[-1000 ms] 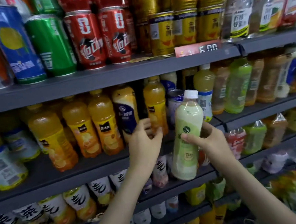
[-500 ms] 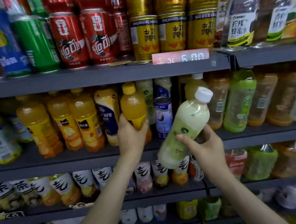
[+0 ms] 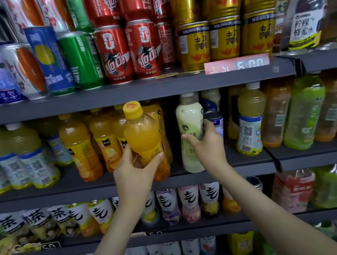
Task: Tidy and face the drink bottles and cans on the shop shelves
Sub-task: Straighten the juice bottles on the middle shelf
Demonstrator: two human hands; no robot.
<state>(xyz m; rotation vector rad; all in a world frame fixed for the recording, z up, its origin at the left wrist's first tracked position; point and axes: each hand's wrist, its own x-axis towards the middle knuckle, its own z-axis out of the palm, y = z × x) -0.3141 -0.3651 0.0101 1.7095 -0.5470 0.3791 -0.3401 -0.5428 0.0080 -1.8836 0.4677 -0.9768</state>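
Grey shelves [image 3: 114, 96] of bottles [image 3: 80, 150] (cans [image 3: 115, 54] above)

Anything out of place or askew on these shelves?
Yes: a small blue-and-white can sits among bottles on the middle shelf, behind the pale green white-capped bottle gripped by the right hand. The orange juice bottle in the left hand tilts.

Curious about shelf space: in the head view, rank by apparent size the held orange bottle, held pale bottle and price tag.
Largest: orange bottle and pale bottle, nearly alike; the orange seems nearer, so unranked.
Smallest: price tag.
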